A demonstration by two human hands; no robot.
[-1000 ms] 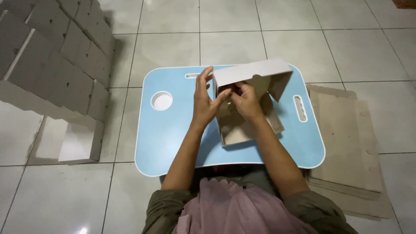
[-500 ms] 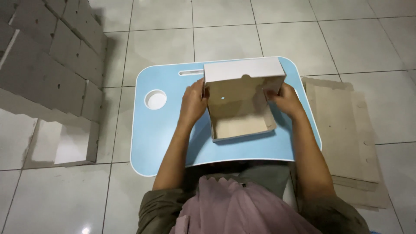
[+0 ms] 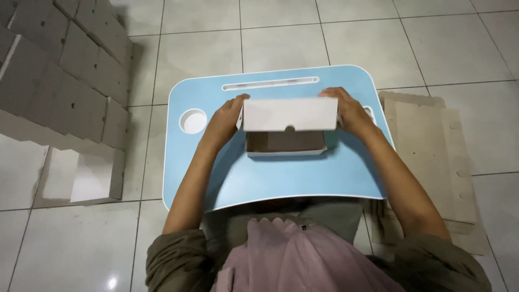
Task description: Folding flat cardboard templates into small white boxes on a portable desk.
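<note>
A small white cardboard box (image 3: 289,127) is held at the centre of a light blue lap table (image 3: 303,176), its lid half lowered over the brown inside, with the left hand (image 3: 224,121) clasped on its side at nine o'clock and the right hand (image 3: 351,112) at three o'clock, fingers closed against the card. The table, marked by a round cup hole (image 3: 193,120) at nine o'clock and a long slot (image 3: 269,84) at twelve, is set on a pale tiled floor (image 3: 303,32). Finished boxes (image 3: 59,81) are stacked at ten o'clock, and flat cardboard sheets (image 3: 432,157) lie at three o'clock.
</note>
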